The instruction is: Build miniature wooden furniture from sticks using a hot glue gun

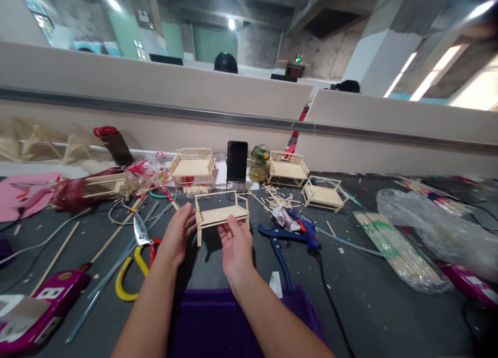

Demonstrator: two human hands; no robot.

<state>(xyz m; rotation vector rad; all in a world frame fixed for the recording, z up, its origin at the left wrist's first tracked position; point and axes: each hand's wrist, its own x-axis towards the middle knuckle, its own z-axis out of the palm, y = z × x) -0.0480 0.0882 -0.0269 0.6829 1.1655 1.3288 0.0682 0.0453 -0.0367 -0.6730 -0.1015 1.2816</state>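
Observation:
A miniature wooden bed (218, 215), built from thin pale sticks, is held up over the dark table, slightly tilted. My right hand (238, 244) grips its near edge, thumb on top and fingers underneath. Beside its left end is my left hand (179, 236), fingers loosely curved and apart; whether the fingertips touch the leg is unclear. Left of my left hand lie scissors (132, 264) with yellow and red handles. A blue cutter (278, 244) and a blue glue gun (309, 231) lie to the right. Below my forearms is a purple tray (210, 316).
Similar models (193, 166) stand at the back, around an upright phone (237, 162) and a green bottle (260, 163). Loose sticks (276, 198) lie scattered in front. Bagged sticks (402, 251) are at right. A magenta device (50, 306) sits at left; a partition (155, 88) closes the back.

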